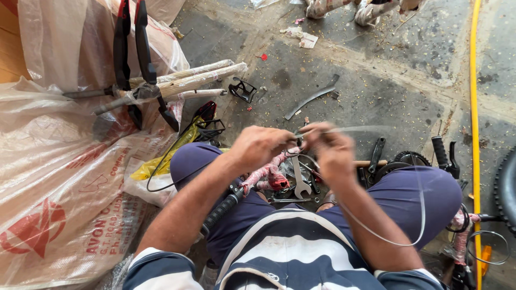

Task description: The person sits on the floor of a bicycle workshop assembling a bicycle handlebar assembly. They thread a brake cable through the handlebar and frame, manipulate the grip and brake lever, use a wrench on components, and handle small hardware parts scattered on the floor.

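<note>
Grey cable [414, 215] was pinched by both hands, left hand [258, 146] and right hand [330, 150] fingers closed on its end, apparently to keep it taut above a spanner [299, 180].

plastic sacks [59, 177] left | spanner [300, 180] on floor between knees | hose [475, 107] — far right

Place: bicycle repair workshop, work done on the floor.
Floor [376, 80]: stained, gritty concrete, littered with scraps.
Near centre: open-ended spanner [299, 181] among loose tools.
Right: toothed chainwheel [413, 158], tyre [506, 188] at the edge.
Far left: paper-wrapped bicycle parts [188, 80] on plastic sacking [48, 177].
</note>
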